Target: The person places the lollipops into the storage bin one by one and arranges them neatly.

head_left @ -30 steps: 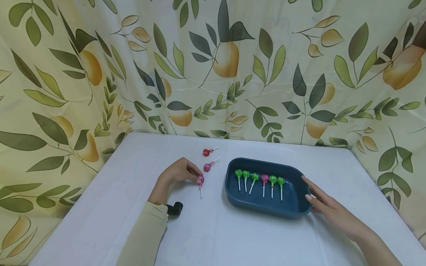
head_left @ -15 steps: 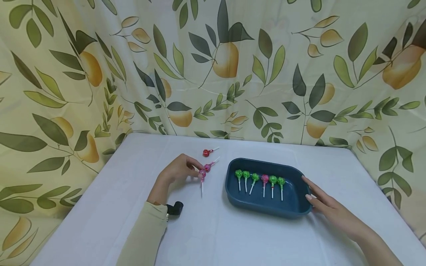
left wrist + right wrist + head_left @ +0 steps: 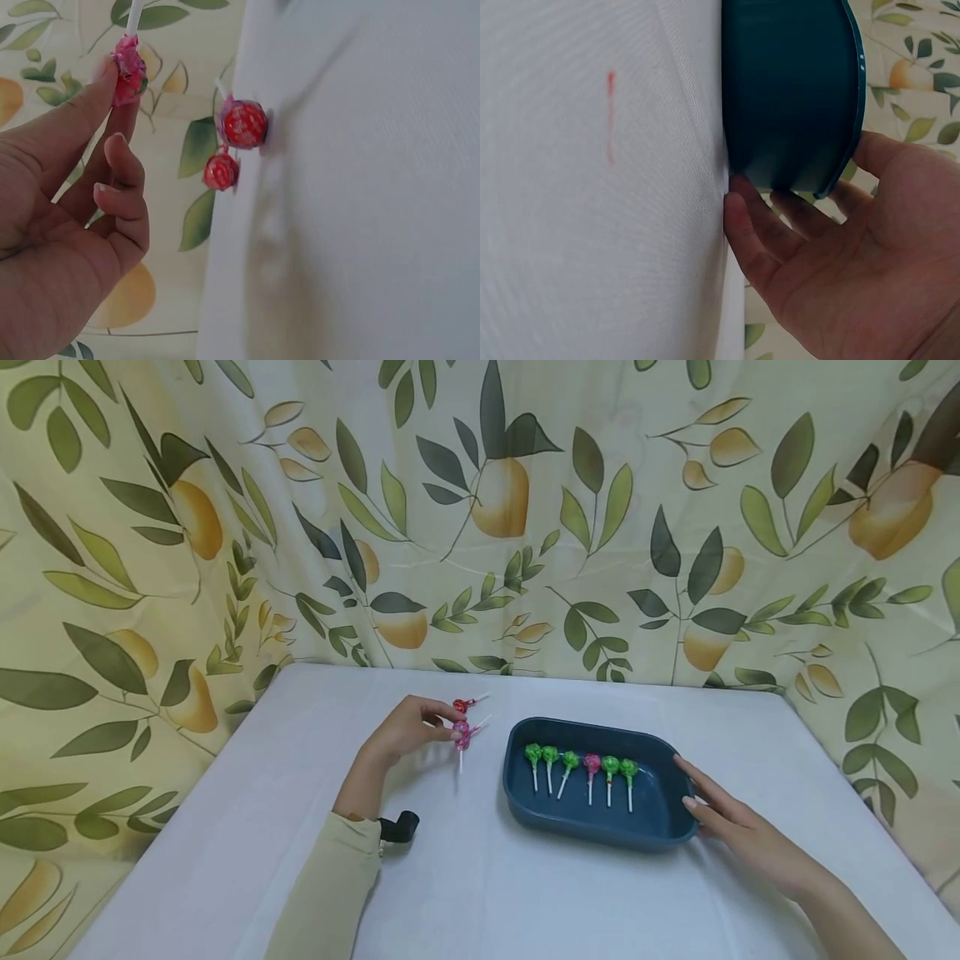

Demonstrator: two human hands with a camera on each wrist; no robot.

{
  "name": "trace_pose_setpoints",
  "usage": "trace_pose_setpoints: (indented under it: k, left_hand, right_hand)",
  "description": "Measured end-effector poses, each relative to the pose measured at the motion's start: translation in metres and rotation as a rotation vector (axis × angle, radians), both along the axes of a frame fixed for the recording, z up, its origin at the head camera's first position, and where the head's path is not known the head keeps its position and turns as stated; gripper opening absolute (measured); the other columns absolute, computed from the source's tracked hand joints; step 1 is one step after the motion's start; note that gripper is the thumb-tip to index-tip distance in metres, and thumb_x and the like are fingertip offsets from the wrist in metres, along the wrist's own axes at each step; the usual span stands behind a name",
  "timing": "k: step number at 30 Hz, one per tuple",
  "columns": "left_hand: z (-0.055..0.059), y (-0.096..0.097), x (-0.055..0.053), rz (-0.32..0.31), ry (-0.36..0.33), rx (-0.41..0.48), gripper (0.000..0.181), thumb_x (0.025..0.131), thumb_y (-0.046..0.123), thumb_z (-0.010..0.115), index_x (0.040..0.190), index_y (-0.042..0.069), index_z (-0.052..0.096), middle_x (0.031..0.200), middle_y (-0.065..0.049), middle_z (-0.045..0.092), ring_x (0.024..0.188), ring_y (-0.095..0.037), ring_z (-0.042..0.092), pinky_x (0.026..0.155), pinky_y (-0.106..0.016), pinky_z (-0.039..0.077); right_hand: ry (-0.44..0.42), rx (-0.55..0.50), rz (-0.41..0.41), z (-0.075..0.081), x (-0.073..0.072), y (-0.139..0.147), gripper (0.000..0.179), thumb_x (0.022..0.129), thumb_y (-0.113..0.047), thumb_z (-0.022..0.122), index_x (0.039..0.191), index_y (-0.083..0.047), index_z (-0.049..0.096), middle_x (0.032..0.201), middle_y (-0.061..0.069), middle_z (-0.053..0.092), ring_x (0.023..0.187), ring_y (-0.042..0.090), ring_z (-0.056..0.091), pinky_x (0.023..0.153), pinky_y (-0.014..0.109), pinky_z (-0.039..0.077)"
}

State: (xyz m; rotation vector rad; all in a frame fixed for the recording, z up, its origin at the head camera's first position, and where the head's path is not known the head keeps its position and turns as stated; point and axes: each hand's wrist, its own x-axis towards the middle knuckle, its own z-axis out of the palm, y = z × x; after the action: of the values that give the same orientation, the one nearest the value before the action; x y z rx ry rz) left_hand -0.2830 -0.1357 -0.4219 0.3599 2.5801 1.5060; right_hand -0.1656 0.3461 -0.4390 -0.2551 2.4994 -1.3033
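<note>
My left hand (image 3: 411, 727) pinches a pink-wrapped lollipop (image 3: 129, 75) between thumb and fingertips, its white stick pointing toward me in the head view. Just behind it in the head view lies another pink lollipop (image 3: 474, 729), partly covered by the held one. Beyond that a red lollipop (image 3: 461, 704) rests on the table, its stick angled to the right. At the right, my right hand (image 3: 738, 827) touches the end of a dark blue tray (image 3: 600, 833), with thumb and fingers extended at its rim and outer wall (image 3: 795, 97).
Inside the tray several green lollipops (image 3: 550, 754) and one pink lollipop (image 3: 592, 763) lie in a row, sticks toward me. A white cloth (image 3: 465, 893) covers the table. Behind it hangs a curtain (image 3: 600, 643) printed with fruit and leaves.
My left hand has moved away from me with the pink lollipop, toward the two lying lollipops. The right hand stays at the tray's end. The whole head view has shifted slightly.
</note>
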Motion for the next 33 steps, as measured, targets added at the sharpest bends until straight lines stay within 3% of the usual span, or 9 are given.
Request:
trace_pose_setpoints:
  k: [11,18,28,33]
  left_hand:
    - [0.016,0.018,-0.005,-0.056,0.02,-0.013,0.023,0.088,0.009,0.085,0.108,0.019,0.083,0.107,0.003,0.072,0.093,-0.025,0.059,0.075,-0.033,0.05]
    - [0.022,0.033,-0.007,-0.062,0.036,-0.009,0.023,0.085,0.017,0.088,0.107,0.02,0.084,0.101,-0.004,0.071,0.089,-0.026,0.056,0.07,-0.032,0.046]
    - [0.03,0.057,-0.003,-0.103,0.032,0.029,0.021,0.086,0.016,0.087,0.107,0.02,0.084,0.099,0.003,0.073,0.08,-0.024,0.058,0.057,-0.029,0.044]
    - [0.034,0.07,-0.004,-0.132,0.053,0.026,0.022,0.087,0.015,0.086,0.108,0.019,0.084,0.1,0.005,0.074,0.081,-0.023,0.06,0.058,-0.03,0.041]
  right_hand:
    - [0.001,0.007,0.002,0.0,0.0,-0.001,0.067,0.112,-0.041,0.045,0.168,-0.032,0.01,0.171,0.02,0.002,0.149,0.055,0.011,0.086,0.015,0.044]
    - [0.013,0.022,0.0,0.0,0.001,-0.001,0.066,0.112,-0.042,0.044,0.167,-0.032,0.01,0.171,0.02,0.003,0.149,0.055,0.014,0.086,0.015,0.043]
    - [0.019,-0.002,0.001,0.001,0.003,-0.001,0.066,0.112,-0.041,0.045,0.168,-0.03,0.011,0.171,0.019,0.003,0.15,0.054,0.012,0.087,0.015,0.043]
    - [0.026,-0.005,0.001,0.001,0.002,-0.001,0.066,0.112,-0.041,0.045,0.168,-0.031,0.012,0.171,0.018,0.003,0.15,0.053,0.012,0.087,0.016,0.045]
